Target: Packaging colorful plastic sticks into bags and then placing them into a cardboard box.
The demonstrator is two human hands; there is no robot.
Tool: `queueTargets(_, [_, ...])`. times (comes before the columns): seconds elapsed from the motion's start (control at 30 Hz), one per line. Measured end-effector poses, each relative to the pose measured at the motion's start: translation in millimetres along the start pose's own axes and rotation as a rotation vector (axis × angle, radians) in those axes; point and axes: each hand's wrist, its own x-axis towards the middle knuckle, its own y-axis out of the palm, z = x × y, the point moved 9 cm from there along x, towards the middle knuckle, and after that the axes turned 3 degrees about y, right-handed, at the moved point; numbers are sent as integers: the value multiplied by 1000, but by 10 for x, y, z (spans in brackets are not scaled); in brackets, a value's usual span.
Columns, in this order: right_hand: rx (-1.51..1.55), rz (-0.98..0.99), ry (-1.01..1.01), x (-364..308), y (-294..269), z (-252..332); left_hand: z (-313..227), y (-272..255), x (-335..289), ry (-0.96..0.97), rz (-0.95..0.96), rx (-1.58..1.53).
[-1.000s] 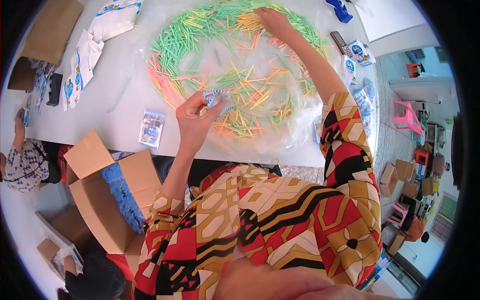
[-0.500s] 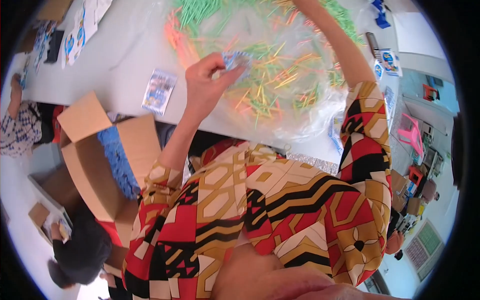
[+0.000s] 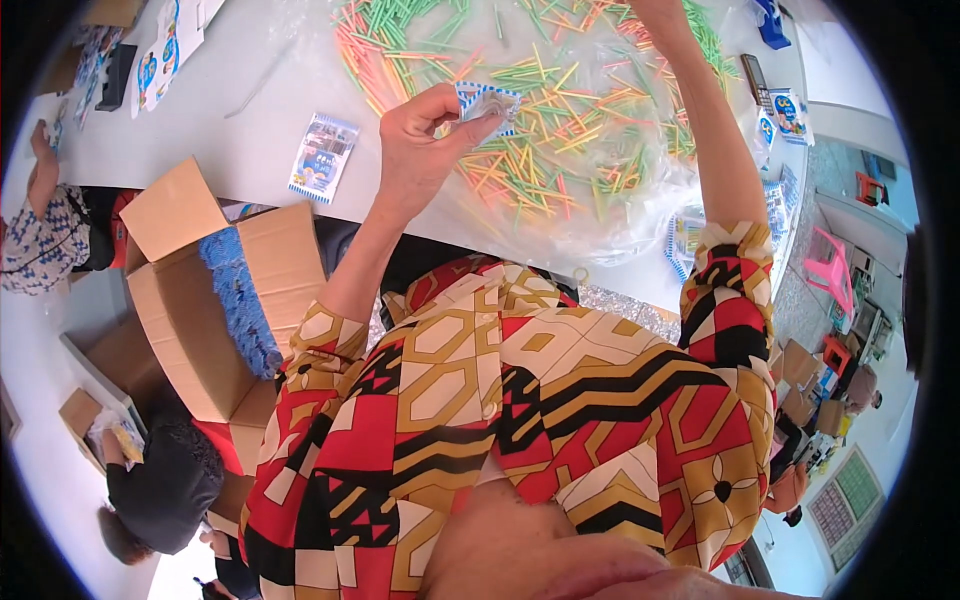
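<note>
Since a moment ago your view has dipped toward your lap, so the table (image 3: 250,150) now sits high in frame. Your left hand (image 3: 425,150) pinches a small blue-and-white packet (image 3: 487,101) between thumb and fingertips — held up over the heap of coloured sticks (image 3: 560,120), seemingly for filling. Your right hand (image 3: 660,12) reaches into the pile's far side — its fingers are cut off, so I cannot tell their state. Another packet (image 3: 322,157) lies flat nearby.

Small clear packet (image 3: 487,101) with blue-and-white print, pinched upright at its lower edge between thumb and fingers of left hand (image 3: 425,140), held just above the sticks (image 3: 560,110). Thin sticks in green, yellow, orange, pink, heaped loosely on a clear plastic sheet (image 3: 620,235) across the counter (image 3: 250,130).
</note>
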Motion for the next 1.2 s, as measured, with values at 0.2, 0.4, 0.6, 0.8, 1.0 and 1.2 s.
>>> queueTargets(0.2, [863, 212, 280, -775, -279, 853, 77, 135, 13, 27, 107, 28])
queueTargets(0.4, [1223, 363, 318, -1011, -191, 1358, 102, 73, -48, 11, 90, 64])
queueTargets(0.6, [1079, 347, 260, -1071, -226, 1462, 82, 101, -70, 10, 84, 72])
queueTargets(0.8, [977, 290, 79, -1052, -170, 1562, 47, 115, -91, 30, 92, 87])
queueTargets(1.0, [798, 317, -82, -1087, -159, 1696, 52, 109, -122, 20, 80, 71])
queueTargets(1.2, [1337, 216, -849, -1200, -374, 1902, 136, 97, -131, 42, 115, 180])
